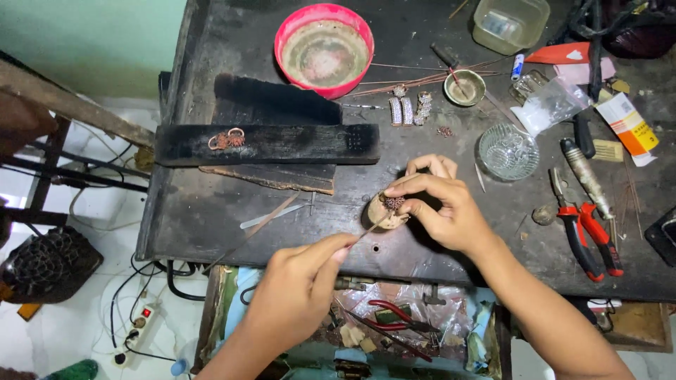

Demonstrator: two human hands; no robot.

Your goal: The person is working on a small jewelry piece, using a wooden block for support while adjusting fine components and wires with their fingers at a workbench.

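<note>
The right hand [443, 207] was closed around a small rounded block [384, 213], thumb and forefinger pinching a dark, reddish beaded ornament [393, 203] against its top. That block rested on the dark worktop [211, 218], near its front edge, and serves here as the landmark for everything else.

The left hand [299, 285] lay below and to the left of the block, out over the worktop's front edge, its fingers pinched shut on a thin metal tool [362, 231]. The tool's long axis ran diagonally, up and to the right from the left hand's fingertips, with its tip at the block just beside the ornament. So the ornament lay up and to the right of the left hand, while the right hand was already touching it and was by far the nearer of the two.

Left of the block, a flat metal strip [271, 216] lay on the worktop. Up and to the left of it sat a long black board [267, 144] carrying a small copper-coloured piece [226, 139]. Straight above the block stood a pink bowl [324, 49]. Up and to the right was a small glass dish [508, 151], and well to the right lay red-handled pliers [588, 236].
</note>
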